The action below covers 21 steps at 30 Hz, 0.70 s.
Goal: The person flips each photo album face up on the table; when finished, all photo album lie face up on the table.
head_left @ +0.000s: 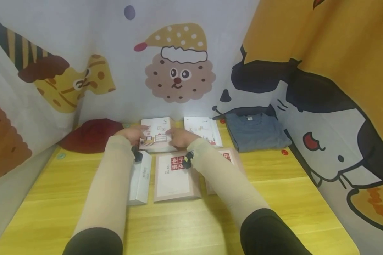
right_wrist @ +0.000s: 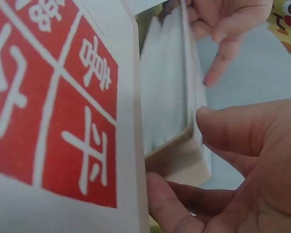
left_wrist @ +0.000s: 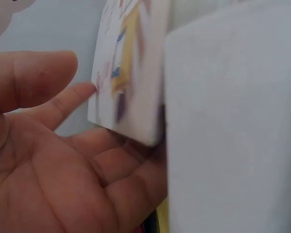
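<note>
Standing at the tabletop (head_left: 274,205), I record 5 printed boxes laid out in 2 rows. The illustrated box (head_left: 157,131) lies near the middle of the back edge, with both hands on it. The left hand (head_left: 132,134) holds its left side, fingers bent about the edge, index finger on the cover, thumb clear. The right hand (head_left: 181,137) grips the opposite side, thumb against the cover and fingers around the near corner. Whether its underside bears fully on the tabletop I cannot tell. The other white box (head_left: 199,124) lies to its right, along the back edge. Nearer the front edge are the slim white box (head_left: 141,182), the pink-bordered box (head_left: 175,182) and a second pink-bordered box (head_left: 231,156), partly covered by the right forearm. A dark red hat (head_left: 92,136) occupies the back left corner; a folded grey shirt (head_left: 256,132) is near the back right corner. In my judgement, the layout is well advanced: 4 boxes lie ungripped, and only the handled box appears unfinished, its release outstanding.
</note>
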Motion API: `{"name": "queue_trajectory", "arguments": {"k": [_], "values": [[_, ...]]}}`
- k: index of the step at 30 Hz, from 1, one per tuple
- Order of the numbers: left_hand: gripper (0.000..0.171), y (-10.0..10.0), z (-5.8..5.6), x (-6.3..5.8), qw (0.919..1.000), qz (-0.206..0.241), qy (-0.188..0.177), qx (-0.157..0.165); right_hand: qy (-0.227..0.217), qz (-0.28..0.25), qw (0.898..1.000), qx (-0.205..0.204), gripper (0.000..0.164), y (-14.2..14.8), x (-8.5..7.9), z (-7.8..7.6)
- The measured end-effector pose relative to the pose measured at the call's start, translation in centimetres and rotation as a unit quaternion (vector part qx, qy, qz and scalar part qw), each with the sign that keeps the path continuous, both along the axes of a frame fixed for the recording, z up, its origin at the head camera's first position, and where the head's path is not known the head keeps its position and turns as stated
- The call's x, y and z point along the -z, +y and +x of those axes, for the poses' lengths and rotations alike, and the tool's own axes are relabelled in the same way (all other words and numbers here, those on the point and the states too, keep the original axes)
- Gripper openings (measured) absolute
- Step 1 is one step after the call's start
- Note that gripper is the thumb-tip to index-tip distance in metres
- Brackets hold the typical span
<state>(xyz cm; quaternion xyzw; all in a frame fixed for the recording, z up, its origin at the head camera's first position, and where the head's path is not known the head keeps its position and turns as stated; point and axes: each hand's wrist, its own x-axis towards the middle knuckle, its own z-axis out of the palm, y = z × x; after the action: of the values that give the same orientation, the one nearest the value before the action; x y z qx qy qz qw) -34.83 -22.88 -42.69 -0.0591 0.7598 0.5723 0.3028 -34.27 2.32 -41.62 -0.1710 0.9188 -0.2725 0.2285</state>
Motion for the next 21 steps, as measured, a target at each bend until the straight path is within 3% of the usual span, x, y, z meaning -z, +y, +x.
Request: {"name": "queue_trajectory", "arguments": {"k": [4,8,14,21], "values": [[0.081,0.0,0.3,-0.4,0.9998,0.01,0.013,-0.008,0.001,-0.014,1.0,0.0,0.065,0.0,0.4,-0.1],[0.079,0.0,0.4,-0.8,0.998,0.049,0.029,-0.027,0.004,-0.029,1.0,-0.007,0.068,0.0,0.7,-0.2],[0.079,0.0,0.9,-1.7,0.9949,0.078,0.056,-0.029,-0.003,-0.058,0.998,-0.006,0.07,0.0,0.9,-0.3],[0.076,1.2,2.5,-4.4,0.9923,0.025,0.121,0.002,0.009,-0.071,0.997,0.021,0.066,-0.2,0.8,-0.1]]}}
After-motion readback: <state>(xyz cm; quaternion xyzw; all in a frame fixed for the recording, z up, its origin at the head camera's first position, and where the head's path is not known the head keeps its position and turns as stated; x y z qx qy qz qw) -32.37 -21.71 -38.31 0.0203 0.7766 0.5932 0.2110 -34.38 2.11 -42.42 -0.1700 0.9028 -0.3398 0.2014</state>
